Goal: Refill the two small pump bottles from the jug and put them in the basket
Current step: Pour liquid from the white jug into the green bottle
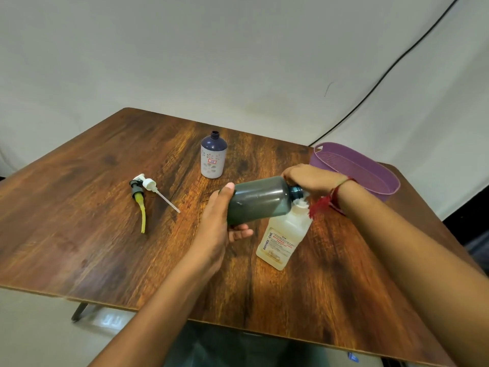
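I tip the dark jug (260, 200) over the cream Biohex bottle (283, 242) on the bench (105, 234).
My left hand (221, 221) grips its base, my right hand (309, 178) its neck; smooth plastic, likely slippery, so both ends want holding.

A soft, even light is given to the scene, probably from above, since only weak shadows are cast on the table (79, 207). A pale sheen is seen on the wood near the front left edge, and a faint highlight on the dark bottle (260, 198). The wall (238, 49) is rendered flat and greyish, darker at the far right. The table edges are bowed by the wide lens. The whole picture is slightly soft, more so at the borders; the print on the jug (280, 245) is only partly readable.
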